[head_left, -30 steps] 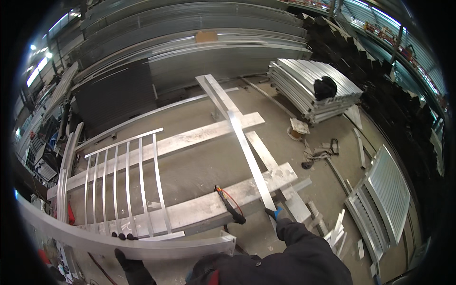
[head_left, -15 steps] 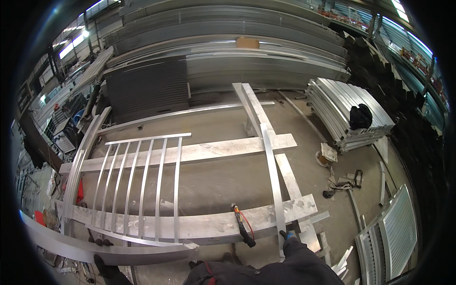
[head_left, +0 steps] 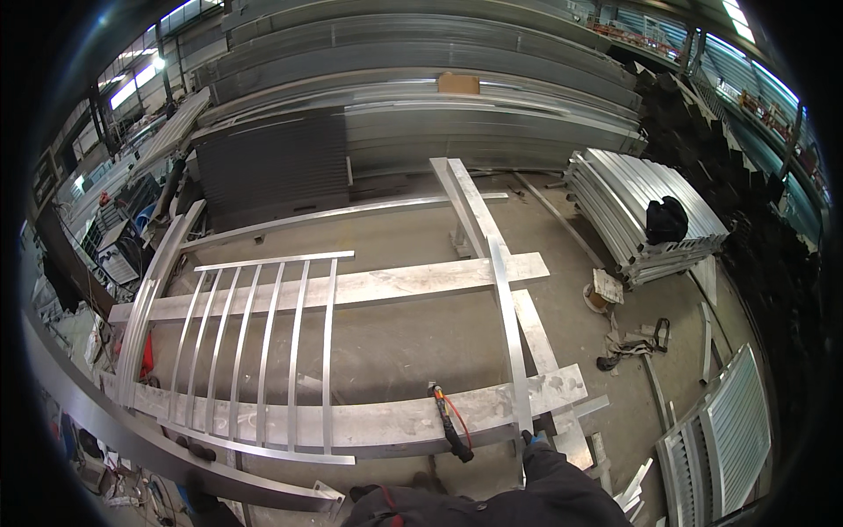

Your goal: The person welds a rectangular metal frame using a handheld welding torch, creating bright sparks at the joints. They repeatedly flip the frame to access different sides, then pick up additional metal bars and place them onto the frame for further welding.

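Note:
My right hand (head_left: 533, 436), in a dark glove with a blue cuff, grips the near end of a long flat aluminium bar (head_left: 507, 325). The bar runs away from me across two broad metal beams (head_left: 395, 283). Left of the hand, an orange-and-black tool (head_left: 450, 426) lies on the near beam (head_left: 378, 423). A railing panel (head_left: 263, 351) with several upright slats rests on both beams at the left. My left hand (head_left: 195, 505) is only a dark shape at the lower edge, under a long curved rail (head_left: 132, 439). Its grip is hidden.
A stack of aluminium profiles (head_left: 645, 215) with a black cloth (head_left: 666, 220) on top stands at the right. Dark sheets (head_left: 272, 167) and long profiles (head_left: 421, 114) lie at the back. A slatted panel (head_left: 738, 430) and rags (head_left: 628, 344) are on the floor at the right.
The view has swung so the beams and railing panel sit more central. My right hand stays on the bar's near end. My left hand has sunk toward the lower edge.

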Demonstrator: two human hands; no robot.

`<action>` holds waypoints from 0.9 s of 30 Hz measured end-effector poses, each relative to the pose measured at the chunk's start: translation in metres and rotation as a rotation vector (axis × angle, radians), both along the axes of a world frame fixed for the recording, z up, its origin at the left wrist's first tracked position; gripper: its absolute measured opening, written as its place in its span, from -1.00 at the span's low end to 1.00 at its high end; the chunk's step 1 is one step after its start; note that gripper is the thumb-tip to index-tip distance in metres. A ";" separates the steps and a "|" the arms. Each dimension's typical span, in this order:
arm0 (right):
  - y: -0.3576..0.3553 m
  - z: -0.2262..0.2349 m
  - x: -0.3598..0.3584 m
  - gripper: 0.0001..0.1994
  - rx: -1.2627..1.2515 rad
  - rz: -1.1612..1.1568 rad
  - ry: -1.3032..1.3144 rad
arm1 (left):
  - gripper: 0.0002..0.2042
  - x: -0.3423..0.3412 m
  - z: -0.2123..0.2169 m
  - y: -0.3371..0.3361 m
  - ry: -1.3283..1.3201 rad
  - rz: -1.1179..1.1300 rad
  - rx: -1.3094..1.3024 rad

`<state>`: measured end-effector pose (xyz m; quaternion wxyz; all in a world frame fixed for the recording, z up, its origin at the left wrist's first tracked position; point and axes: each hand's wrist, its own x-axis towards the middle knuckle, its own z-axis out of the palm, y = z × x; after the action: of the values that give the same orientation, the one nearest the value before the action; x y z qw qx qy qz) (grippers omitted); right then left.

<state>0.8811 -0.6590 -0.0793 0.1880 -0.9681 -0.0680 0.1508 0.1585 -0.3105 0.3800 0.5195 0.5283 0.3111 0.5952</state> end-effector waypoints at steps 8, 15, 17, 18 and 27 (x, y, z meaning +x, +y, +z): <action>0.101 0.150 -0.026 -0.32 0.348 0.225 -0.072 | -0.24 -0.002 -0.018 -0.014 0.314 -0.003 -0.094; 0.243 0.264 -0.129 -0.42 0.910 0.700 0.292 | -0.44 0.033 -0.050 -0.042 0.577 -0.124 -0.337; 0.268 0.293 -0.165 -0.38 1.063 0.748 0.587 | -0.38 0.040 -0.061 -0.053 0.743 -0.212 -0.293; 0.278 0.303 -0.183 -0.36 1.173 0.728 0.774 | -0.34 0.043 -0.066 -0.055 0.826 -0.294 -0.319; 0.296 0.305 -0.323 -0.18 1.401 0.164 1.303 | -0.29 -0.044 -0.099 -0.058 1.152 -0.629 -0.233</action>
<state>0.5581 -0.3635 0.2258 0.7137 -0.3543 -0.0922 0.5972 0.1148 -0.3682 0.2811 0.4728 0.7679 0.4323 0.0006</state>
